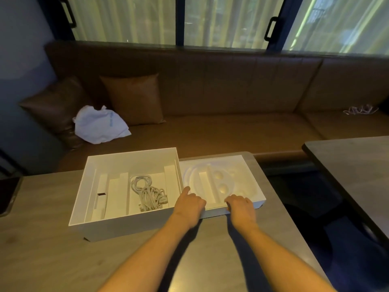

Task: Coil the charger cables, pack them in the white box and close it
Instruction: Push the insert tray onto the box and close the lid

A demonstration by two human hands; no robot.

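Note:
The white box [126, 225] lies open on the table, left of centre. Coiled white charger cables [148, 191] rest in its middle compartment. To its right lies the white lid [257, 186], inner side up, with a moulded insert. My left hand [189, 202] grips the lid's near left corner, with the index finger reaching over its edge beside the box wall. My right hand [240, 204] holds the lid's near edge, fingers curled over the rim.
The grey table [52, 249] ends just beyond the box at a brown bench sofa [210, 131]. A white plastic bag [100, 125] and cushions lie on the sofa at left, loose white cables [360, 109] at far right. A second table [357, 165] stands to the right.

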